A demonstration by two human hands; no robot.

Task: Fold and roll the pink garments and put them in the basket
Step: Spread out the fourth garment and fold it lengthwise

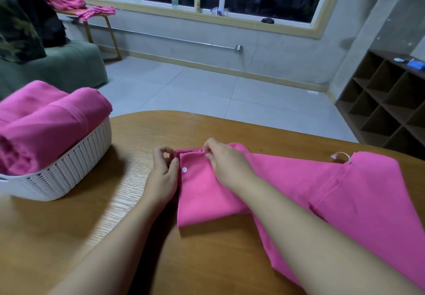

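Note:
A pink garment (299, 191) lies folded lengthwise across the wooden table (80, 225), its collar end with a white snap button toward the left. My left hand (162, 175) pinches the collar edge at the garment's left end. My right hand (225, 163) pinches the same folded edge a little farther back. A white woven basket (69, 168) stands at the table's left, holding two rolled pink garments (46, 122) that rise above its rim.
More pink garments (92, 10) lie on a small wooden side table by the window at the back left. A green sofa (57, 69) is behind the basket. A dark cubby shelf (379, 110) stands at the right. Bottles sit on the windowsill.

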